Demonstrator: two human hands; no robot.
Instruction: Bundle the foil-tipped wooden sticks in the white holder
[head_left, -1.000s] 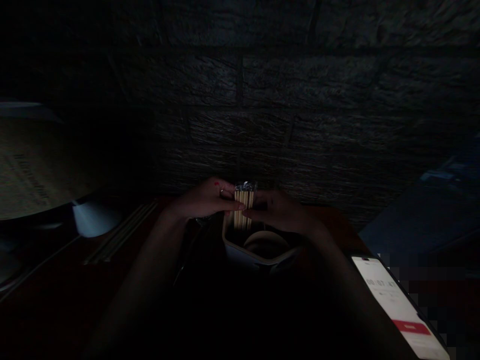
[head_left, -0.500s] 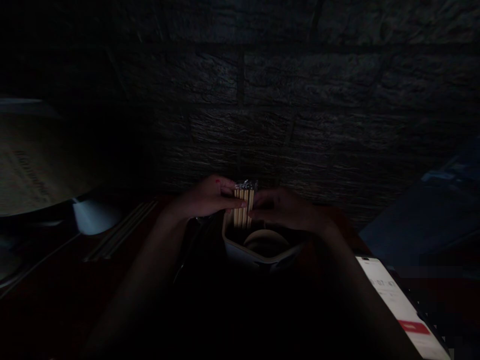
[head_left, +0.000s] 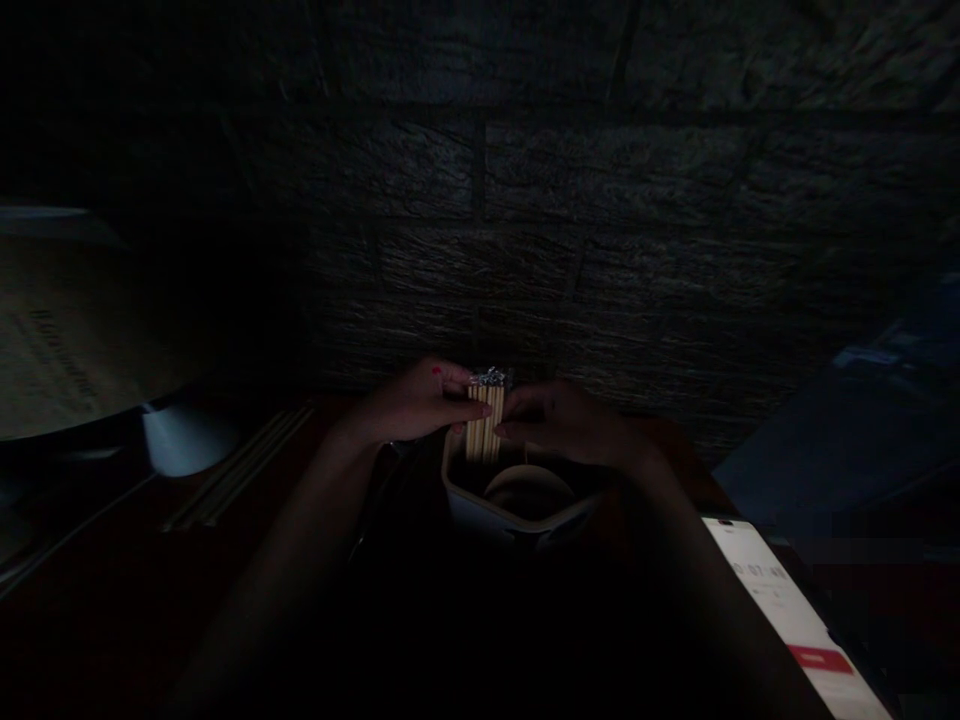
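A bundle of pale wooden chopsticks (head_left: 484,430) stands upright, with crinkled clear plastic at its top end. My left hand (head_left: 420,400) is closed on its left side, the thumb lying across the front of the sticks. From the other side, my right hand (head_left: 559,420) has its curled fingers and thumb on the bundle's right edge. The lower ends of the sticks reach into an open angular container (head_left: 487,510) with a pale rim. Inside it sits a round-rimmed object (head_left: 532,480), too dark to name. Deep shadow hides much of the container's lower part.
Several loose sticks (head_left: 240,465) lie on the dark reddish table left of my arm. Farther left are a white cone-shaped object (head_left: 180,440) and a large tan printed surface (head_left: 75,330). A lit phone (head_left: 787,610) lies at right. A rough block wall (head_left: 480,250) rises behind.
The view has shifted slightly, so most things sit a little lower. Both hands keep their grip on the chopstick bundle, with the right fingers slightly farther over its edge.
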